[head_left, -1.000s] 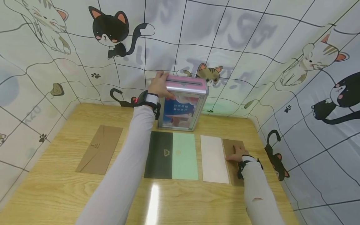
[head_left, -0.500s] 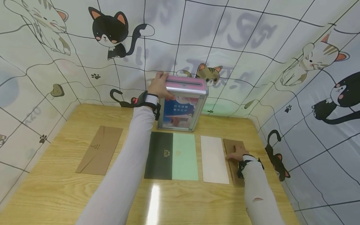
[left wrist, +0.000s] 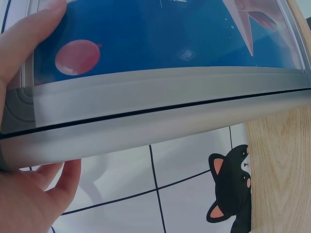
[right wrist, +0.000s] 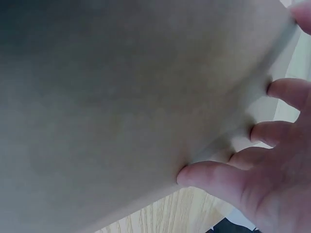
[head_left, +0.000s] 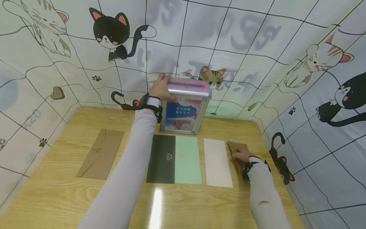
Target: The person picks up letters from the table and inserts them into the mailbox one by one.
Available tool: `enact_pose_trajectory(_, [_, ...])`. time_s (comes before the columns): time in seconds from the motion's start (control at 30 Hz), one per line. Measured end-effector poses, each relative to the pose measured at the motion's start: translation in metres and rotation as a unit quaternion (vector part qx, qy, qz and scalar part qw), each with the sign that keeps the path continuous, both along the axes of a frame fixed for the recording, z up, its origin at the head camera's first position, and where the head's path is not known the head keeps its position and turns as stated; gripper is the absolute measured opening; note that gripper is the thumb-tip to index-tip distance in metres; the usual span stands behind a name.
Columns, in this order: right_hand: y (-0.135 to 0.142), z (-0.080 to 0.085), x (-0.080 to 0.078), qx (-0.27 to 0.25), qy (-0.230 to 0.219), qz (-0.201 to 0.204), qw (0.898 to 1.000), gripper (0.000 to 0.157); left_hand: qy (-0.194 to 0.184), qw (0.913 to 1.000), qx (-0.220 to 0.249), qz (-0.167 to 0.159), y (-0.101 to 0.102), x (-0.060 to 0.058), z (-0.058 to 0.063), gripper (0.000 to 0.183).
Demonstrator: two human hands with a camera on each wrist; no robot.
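Observation:
My left hand [head_left: 161,89] grips the top left corner of a letter box [head_left: 187,84] with a pink slotted lid, silver frame and clear front. In the left wrist view the thumb lies on the front of the box [left wrist: 146,97], and other fingers show past its rounded edge. At the far right of the table, my right hand [head_left: 242,155] pinches a brown envelope [head_left: 236,146], which is tilted and bowed. The right wrist view has thumb and fingertips pressed into the envelope [right wrist: 121,111], its surface creasing between them. The sleeve and wrist hide its lower part.
A white envelope [head_left: 218,162] lies just left of the right hand. Green [head_left: 188,159] and black [head_left: 161,159] envelopes lie side by side before the box. Another brown envelope [head_left: 100,154] is farther left on the wooden table [head_left: 200,206]. A cat-print curtain [head_left: 177,38] surrounds the table.
The right hand's fingers have drawn together on the brown envelope, which has gone from flat to tilted and bowed. The left hand has stayed on the box.

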State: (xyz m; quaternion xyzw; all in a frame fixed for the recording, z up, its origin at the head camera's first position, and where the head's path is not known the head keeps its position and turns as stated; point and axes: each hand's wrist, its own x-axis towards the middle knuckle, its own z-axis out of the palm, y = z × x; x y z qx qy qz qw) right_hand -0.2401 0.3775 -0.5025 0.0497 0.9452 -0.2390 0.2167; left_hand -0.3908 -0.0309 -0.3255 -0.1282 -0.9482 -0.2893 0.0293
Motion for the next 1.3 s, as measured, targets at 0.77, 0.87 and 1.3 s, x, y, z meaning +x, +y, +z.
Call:
enact_pose_trajectory(0.77, [-0.021, 0.013, -0.010, 0.142, 0.080, 0.048, 0.985, 0.067, -0.006, 1.0000, -0.002, 0.000, -0.001, 0.008, 0.007, 0.111])
enact_pose_trajectory(0.87, [-0.018, 0.012, -0.012, 0.166, 0.068, 0.056, 0.982, 0.066, -0.001, 1.0000, -0.001, -0.003, -0.001, 0.007, 0.005, 0.111])
enact_pose_trajectory(1.3, [-0.006, 0.045, -0.027, 0.171, 0.032, 0.068, 0.982, 0.018, 0.003, 1.0000, 0.004, -0.006, -0.002, 0.004, -0.001, 0.112])
